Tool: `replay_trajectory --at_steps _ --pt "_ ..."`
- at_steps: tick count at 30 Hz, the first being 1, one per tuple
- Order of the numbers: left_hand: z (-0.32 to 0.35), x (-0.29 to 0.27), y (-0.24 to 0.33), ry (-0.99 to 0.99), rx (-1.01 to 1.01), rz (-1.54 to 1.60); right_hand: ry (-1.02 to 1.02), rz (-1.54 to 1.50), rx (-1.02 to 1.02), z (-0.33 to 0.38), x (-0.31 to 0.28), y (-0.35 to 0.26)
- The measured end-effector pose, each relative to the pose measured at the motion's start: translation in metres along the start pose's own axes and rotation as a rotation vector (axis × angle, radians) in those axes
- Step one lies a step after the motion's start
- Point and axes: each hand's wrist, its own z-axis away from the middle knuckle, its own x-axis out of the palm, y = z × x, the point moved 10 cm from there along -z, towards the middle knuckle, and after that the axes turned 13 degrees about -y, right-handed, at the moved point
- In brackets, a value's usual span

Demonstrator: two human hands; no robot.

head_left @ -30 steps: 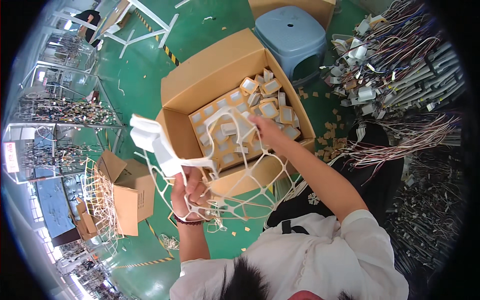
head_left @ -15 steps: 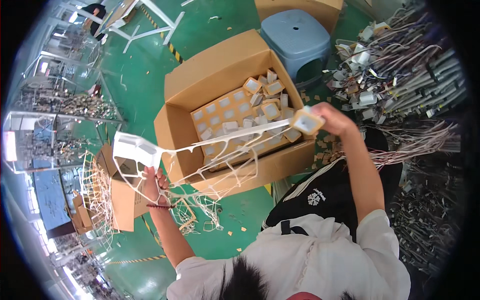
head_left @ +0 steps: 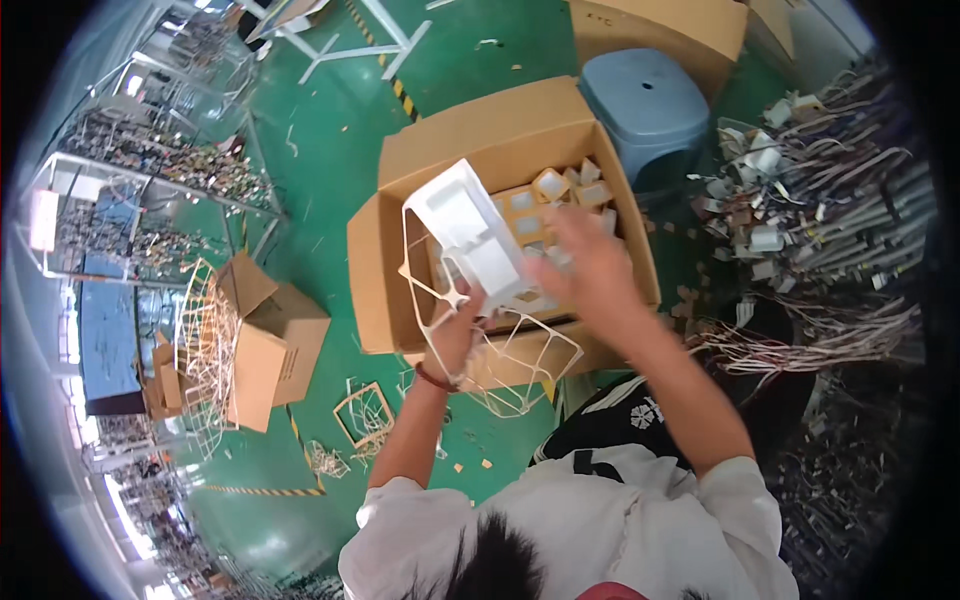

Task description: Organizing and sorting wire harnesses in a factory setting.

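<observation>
Grasps white tray-like piece [head_left: 475,240], centre of frame, over carton [head_left: 475,130], in fingers of left hand [head_left: 456,338], with pale netting [head_left: 404,269] alongside; holds blurred right hand [head_left: 595,270] near, finger closure impossible to tell. Likely at two-handed handling step; seemingly calls next for steady left grip.

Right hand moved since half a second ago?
Yes, leftward: the right hand is now over the open cardboard box; before, it was past the box's right edge.

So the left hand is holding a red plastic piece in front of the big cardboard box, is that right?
Not red: the head view shows the left hand holding a white plastic piece in front of the big cardboard box.
</observation>
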Motion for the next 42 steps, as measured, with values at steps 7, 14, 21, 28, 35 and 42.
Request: replay_trajectory --at_steps 7,14,21,28,35,42 --pt "0.0 0.086 0.023 -0.352 0.132 -0.37 -0.104 -0.003 0.076 0.02 0.018 0.009" --pt "0.005 0.027 -0.01 -0.342 -0.266 -0.036 -0.428 -0.732 0.245 0.027 0.025 0.054" --pt "0.013 -0.001 0.002 -0.512 -0.131 -0.49 -0.977 -0.519 0.394 0.042 0.0 0.07" --pt "0.025 -0.031 -0.007 -0.312 -0.326 -0.228 -0.089 -0.216 0.223 0.011 -0.112 0.105" --pt "0.024 0.062 0.022 -0.711 -0.276 -0.566 -0.466 -0.432 0.333 0.009 0.068 0.053" --pt "0.025 0.079 0.014 -0.855 -0.12 -0.679 -0.943 -0.969 0.715 0.07 0.147 0.055"
